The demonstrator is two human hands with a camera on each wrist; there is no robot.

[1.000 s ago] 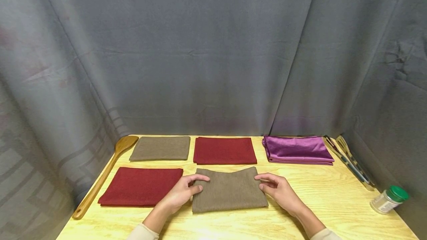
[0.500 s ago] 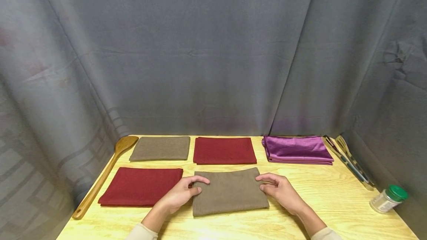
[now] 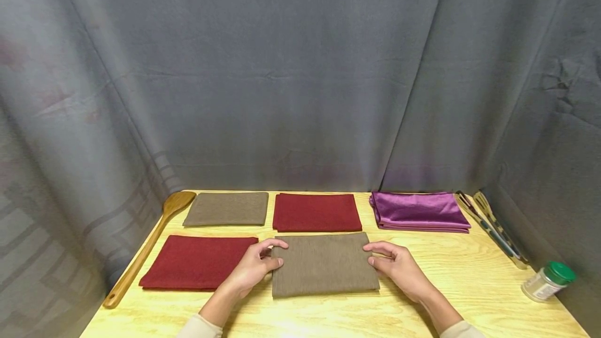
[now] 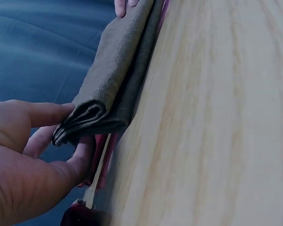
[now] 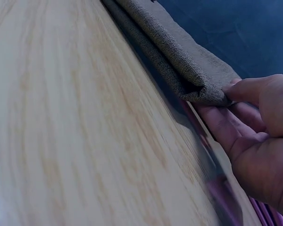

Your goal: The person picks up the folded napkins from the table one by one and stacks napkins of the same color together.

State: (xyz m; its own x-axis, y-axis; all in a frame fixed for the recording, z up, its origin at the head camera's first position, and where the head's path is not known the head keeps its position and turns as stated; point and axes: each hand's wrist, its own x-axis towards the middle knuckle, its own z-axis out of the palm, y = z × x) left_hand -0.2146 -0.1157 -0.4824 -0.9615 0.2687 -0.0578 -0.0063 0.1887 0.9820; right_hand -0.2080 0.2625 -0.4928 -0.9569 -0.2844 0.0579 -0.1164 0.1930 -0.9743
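Observation:
A folded grey-brown cloth (image 3: 326,265) is held at the front middle of the table, one hand at each short side. My left hand (image 3: 253,267) pinches its left edge. In the left wrist view, the fingers (image 4: 52,113) lie on both faces of the folded layers. Its right edge is gripped by my right hand (image 3: 396,267), and in the right wrist view that hand's fingers (image 5: 221,120) reach round the folded corner. The cloth's layers show a rolled fold at each end. Left of it lies a folded dark red cloth (image 3: 197,262), close to my left hand.
Along the back lie a second grey-brown cloth (image 3: 227,208), another dark red cloth (image 3: 316,213) and a shiny purple cloth (image 3: 420,212), all folded. A wooden spoon (image 3: 145,254) lies at the left edge. Tongs (image 3: 493,231) and a green-capped jar (image 3: 547,281) are at the right.
The held cloth has shifted slightly away from me, and its far edge, which sagged at first, is now nearly straight. My left hand's fingertips have drawn back toward the cloth's left edge.

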